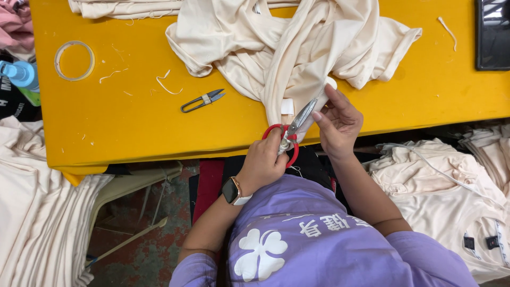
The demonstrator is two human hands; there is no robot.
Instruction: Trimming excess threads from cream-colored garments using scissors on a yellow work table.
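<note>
Scissors [291,130] between both hands' fingers [319,114]

We see a bright yellow flat-topped worktable [106,122] filling twelve o'clock, evenly lit, a worn reddish-green mottled concrete floor [154,250] at seven o'clock, pale wooden slats [133,183] under the table edge, stacked cream folded garments [32,212] at nine o'clock, more cream garment piles [451,196] at three o'clock

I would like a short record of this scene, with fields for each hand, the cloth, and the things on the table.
left hand: grips red-handled scissors, blades toward the cloth
right hand: pinches a fold of the cream garment
table: yellow, thread scraps scattered
other tools: small thread snips; tape ring
around: stacks of cream garments on both sides
</note>
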